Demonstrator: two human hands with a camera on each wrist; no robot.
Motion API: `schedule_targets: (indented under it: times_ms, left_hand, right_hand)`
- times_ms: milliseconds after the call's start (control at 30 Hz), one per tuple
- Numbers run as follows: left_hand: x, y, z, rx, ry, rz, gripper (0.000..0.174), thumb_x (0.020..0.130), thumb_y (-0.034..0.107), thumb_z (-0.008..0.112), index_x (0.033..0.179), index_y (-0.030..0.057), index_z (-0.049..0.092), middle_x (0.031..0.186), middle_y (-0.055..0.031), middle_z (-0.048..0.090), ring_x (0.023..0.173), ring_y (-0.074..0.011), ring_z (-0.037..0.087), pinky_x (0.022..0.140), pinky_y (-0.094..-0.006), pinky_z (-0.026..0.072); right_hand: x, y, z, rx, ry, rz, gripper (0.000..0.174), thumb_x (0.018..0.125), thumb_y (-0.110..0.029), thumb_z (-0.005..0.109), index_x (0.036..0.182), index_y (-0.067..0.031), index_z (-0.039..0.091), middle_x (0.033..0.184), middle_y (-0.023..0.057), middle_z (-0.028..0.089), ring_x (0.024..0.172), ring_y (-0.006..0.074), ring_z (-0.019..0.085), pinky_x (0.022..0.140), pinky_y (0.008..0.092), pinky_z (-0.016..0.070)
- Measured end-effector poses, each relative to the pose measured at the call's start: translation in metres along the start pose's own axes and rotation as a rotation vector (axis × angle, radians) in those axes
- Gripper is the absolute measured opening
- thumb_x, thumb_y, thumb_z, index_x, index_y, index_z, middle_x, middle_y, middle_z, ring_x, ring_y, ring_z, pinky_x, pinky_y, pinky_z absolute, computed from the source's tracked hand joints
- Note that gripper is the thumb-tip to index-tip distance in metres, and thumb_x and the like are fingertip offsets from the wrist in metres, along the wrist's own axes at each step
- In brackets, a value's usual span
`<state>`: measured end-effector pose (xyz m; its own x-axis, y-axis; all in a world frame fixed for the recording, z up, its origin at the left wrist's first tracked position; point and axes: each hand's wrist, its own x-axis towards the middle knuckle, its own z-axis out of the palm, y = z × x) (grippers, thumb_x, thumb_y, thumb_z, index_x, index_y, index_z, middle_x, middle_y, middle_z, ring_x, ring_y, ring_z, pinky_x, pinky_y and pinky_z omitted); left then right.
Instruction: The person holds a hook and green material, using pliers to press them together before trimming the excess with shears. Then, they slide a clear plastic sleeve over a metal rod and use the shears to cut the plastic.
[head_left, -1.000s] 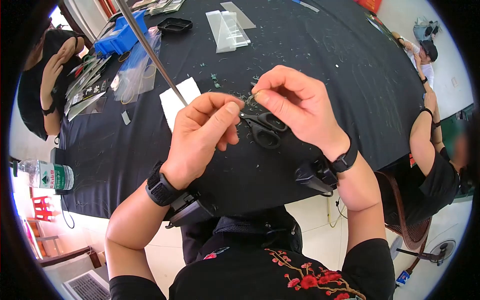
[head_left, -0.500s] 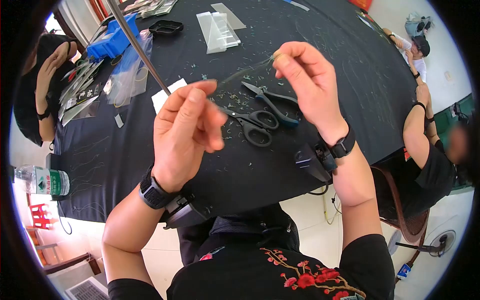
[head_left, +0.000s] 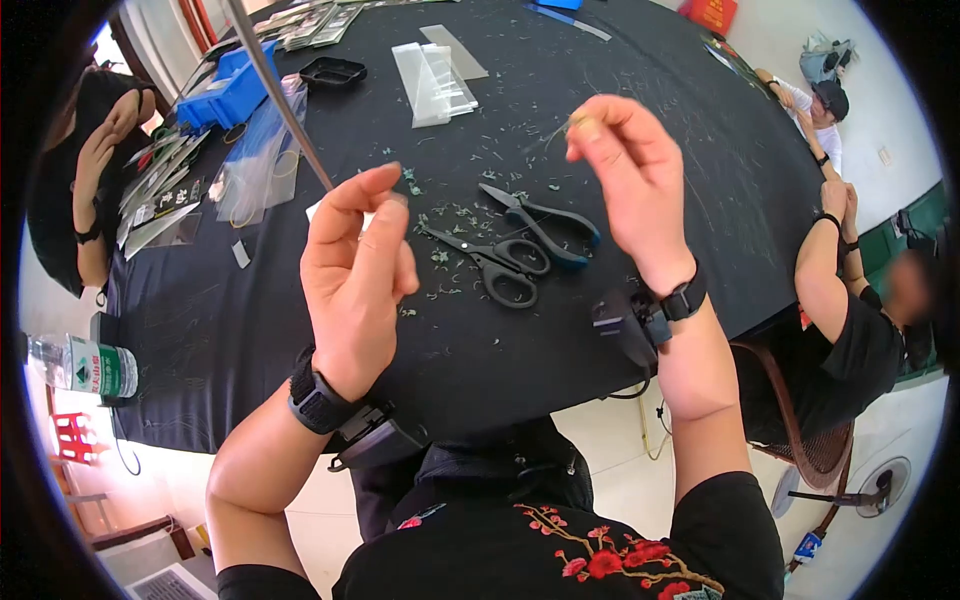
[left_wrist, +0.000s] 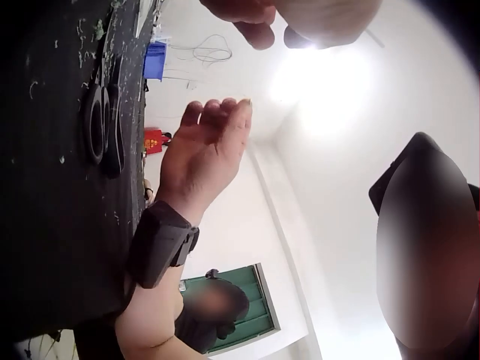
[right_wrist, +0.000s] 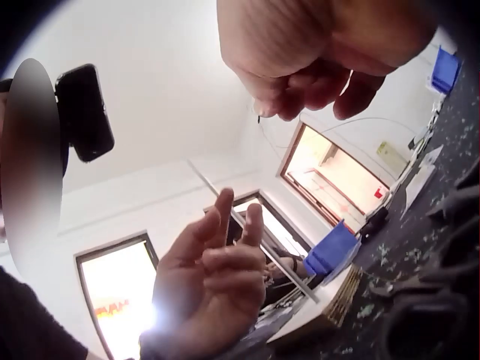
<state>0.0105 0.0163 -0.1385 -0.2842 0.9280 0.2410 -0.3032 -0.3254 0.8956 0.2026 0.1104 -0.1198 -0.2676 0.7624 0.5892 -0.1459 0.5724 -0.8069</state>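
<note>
My right hand (head_left: 635, 170) is raised over the black table, pinching a thin, fine thread (head_left: 556, 134) between thumb and forefinger. The thread trails off to the left and blurs against the cloth. To the left, my left hand (head_left: 350, 285) hovers with thumb and forefinger parted and the other fingers loosely bent; nothing shows between them in the right wrist view. Black-handled scissors (head_left: 493, 262) lie between and below the hands. Beside them rest pliers (head_left: 540, 222) with dark blue-tipped handles. Small green thread clippings (head_left: 440, 257) are scattered around both tools.
A metal rod (head_left: 275, 85) slants up behind my left hand. Farther back are clear plastic strips (head_left: 432, 85), a black tray (head_left: 333, 72), a blue bin (head_left: 228, 92) and plastic bags (head_left: 258, 165). A water bottle (head_left: 90, 365) stands at the left edge. Other people sit around the table.
My hands were close together over the scissors, then drew apart, the right one moving up and right with the thread. The pliers, mostly hidden before, now show fully.
</note>
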Motion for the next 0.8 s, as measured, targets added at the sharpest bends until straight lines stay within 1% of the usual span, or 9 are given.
schedule_targets:
  times_ms: [33,67,167,267,300,400,633,700,800]
  left_hand:
    - [-0.001,0.003,0.002,0.095,0.000,0.111,0.028,0.090,0.010,0.043,0.116,0.0015,0.047,0.093,-0.0066,0.057,0.045,-0.0026,0.037,0.039,-0.0158,0.0281]
    - [-0.001,0.004,0.001,0.100,0.012,0.107,0.028,0.090,0.010,0.043,0.116,0.0015,0.047,0.093,-0.0066,0.057,0.045,-0.0026,0.037,0.039,-0.0158,0.0281]
    - [-0.003,0.011,-0.001,0.156,-0.135,0.121,0.030,0.086,0.006,0.051,0.116,0.0029,0.050,0.115,-0.0082,0.051,0.055,-0.0048,0.053,0.044,-0.0153,0.0396]
    - [-0.004,0.007,0.001,0.105,-0.246,-0.100,0.031,0.089,0.010,0.046,0.119,0.0011,0.046,0.108,-0.0107,0.057,0.053,-0.0058,0.053,0.042,-0.0148,0.0392]
    - [-0.004,0.005,0.000,0.100,-0.231,-0.134,0.029,0.089,0.012,0.049,0.115,0.0008,0.050,0.098,-0.0097,0.061,0.058,-0.0083,0.057,0.045,-0.0159,0.0419]
    - [-0.002,-0.001,-0.003,0.121,-0.269,-0.198,0.024,0.088,0.013,0.051,0.109,0.0007,0.054,0.089,-0.0088,0.062,0.062,-0.0108,0.059,0.049,-0.0180,0.0447]
    - [-0.006,-0.004,-0.002,0.072,-0.292,-0.200,0.020,0.087,0.013,0.053,0.102,0.0010,0.057,0.083,-0.0078,0.063,0.066,-0.0127,0.060,0.054,-0.0210,0.0468]
    - [-0.005,-0.002,-0.002,-0.008,-0.264,-0.274,0.020,0.084,0.012,0.058,0.098,-0.0028,0.058,0.078,-0.0056,0.062,0.067,-0.0105,0.060,0.057,-0.0197,0.0473]
    - [-0.004,-0.002,-0.004,0.019,-0.275,-0.270,0.018,0.083,0.012,0.058,0.095,-0.0019,0.059,0.076,-0.0044,0.061,0.064,-0.0092,0.058,0.056,-0.0193,0.0462]
  right_hand:
    - [-0.003,-0.002,0.007,-0.037,-0.060,-0.035,0.010,0.084,-0.008,0.056,0.092,-0.0022,0.058,0.081,-0.0018,0.056,0.072,0.0037,0.050,0.064,0.0173,0.0413]
    - [-0.006,-0.001,0.014,-0.073,-0.120,-0.068,0.009,0.084,-0.007,0.057,0.091,-0.0019,0.058,0.081,-0.0022,0.056,0.072,0.0031,0.049,0.065,0.0173,0.0412]
    - [-0.011,0.002,0.024,-0.162,-0.193,-0.115,0.007,0.081,-0.005,0.059,0.087,-0.0021,0.059,0.080,0.0016,0.057,0.070,0.0072,0.051,0.064,0.0201,0.0420]
    - [-0.016,-0.001,0.033,-0.223,-0.225,-0.159,0.007,0.077,-0.002,0.060,0.084,-0.0031,0.060,0.078,0.0049,0.058,0.068,0.0129,0.052,0.062,0.0232,0.0426]
    - [-0.017,-0.002,0.034,-0.212,-0.238,-0.181,0.007,0.076,-0.002,0.061,0.084,-0.0032,0.060,0.076,0.0048,0.058,0.068,0.0132,0.052,0.062,0.0235,0.0425]
    - [-0.017,-0.003,0.035,-0.218,-0.250,-0.217,0.008,0.076,-0.003,0.061,0.083,-0.0033,0.060,0.074,0.0047,0.058,0.068,0.0146,0.052,0.061,0.0241,0.0427]
    - [-0.016,-0.005,0.034,-0.271,-0.297,-0.246,0.008,0.074,-0.003,0.062,0.082,-0.0034,0.061,0.075,0.0049,0.059,0.069,0.0161,0.053,0.062,0.0254,0.0429]
    - [-0.016,-0.006,0.034,-0.282,-0.301,-0.261,0.008,0.074,-0.003,0.062,0.082,-0.0033,0.061,0.075,0.0049,0.059,0.069,0.0164,0.053,0.063,0.0257,0.0429]
    - [-0.016,-0.006,0.034,-0.285,-0.319,-0.275,0.007,0.074,-0.004,0.062,0.081,-0.0034,0.061,0.075,0.0049,0.059,0.070,0.0171,0.053,0.063,0.0262,0.0427]
